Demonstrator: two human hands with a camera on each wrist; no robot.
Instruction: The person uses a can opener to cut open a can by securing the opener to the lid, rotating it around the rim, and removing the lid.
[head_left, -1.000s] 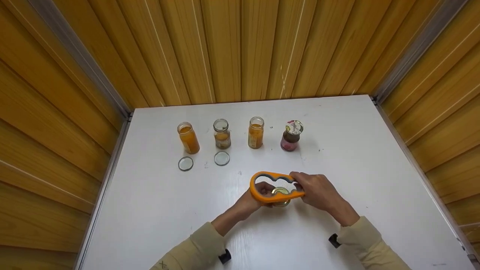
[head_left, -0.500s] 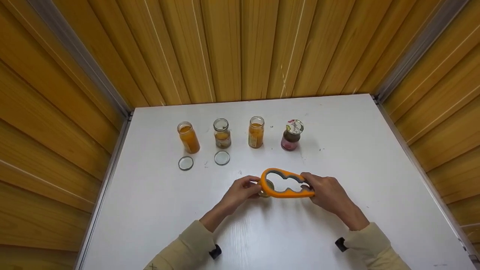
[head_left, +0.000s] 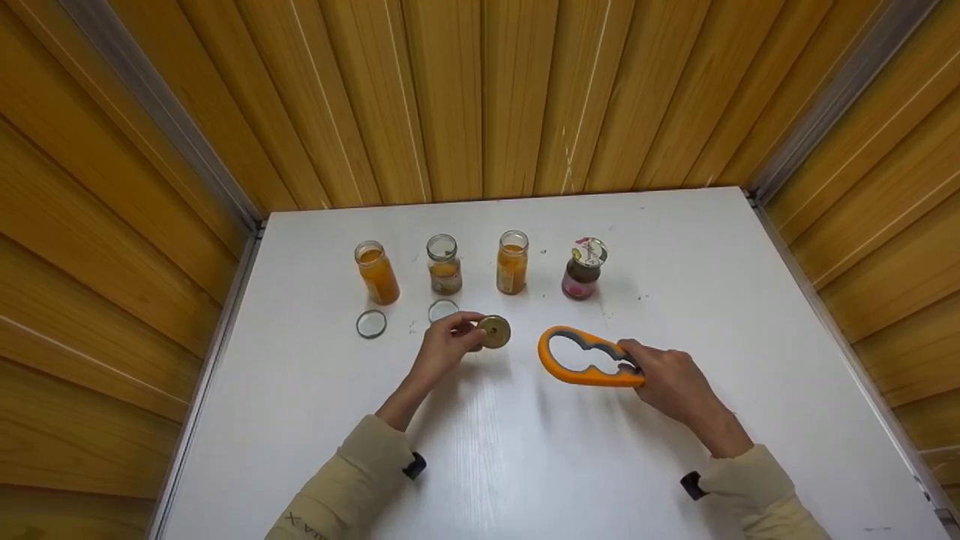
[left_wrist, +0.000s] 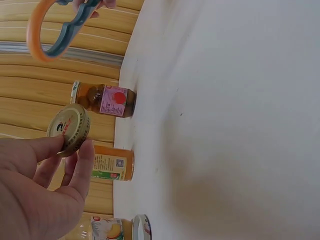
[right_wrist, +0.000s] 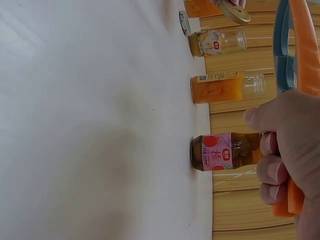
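Observation:
A gold metal lid (head_left: 494, 331) is pinched between the thumb and fingers of the left hand (head_left: 437, 351), above the table in front of the jars. In the left wrist view the lid (left_wrist: 69, 129) shows its printed top. The right hand (head_left: 673, 384) grips an orange and grey opener (head_left: 559, 367) by its handles, its looped end pointing left. The right wrist view shows the fingers of the right hand (right_wrist: 287, 150) curled round the opener (right_wrist: 306, 50). Behind the hands stands an orange-filled jar without a lid (head_left: 511, 264).
Two more lidless jars, one orange (head_left: 378, 274) and one with fruit pieces (head_left: 445, 268), stand at the back left. Lids (head_left: 371, 324) lie in front of them. A jar with a pink label and a patterned lid (head_left: 584, 271) stands right of the others.
The left hand has moved left and away from the opener with the gold lid, now tilted in its fingers. The right hand and opener have shifted slightly right.

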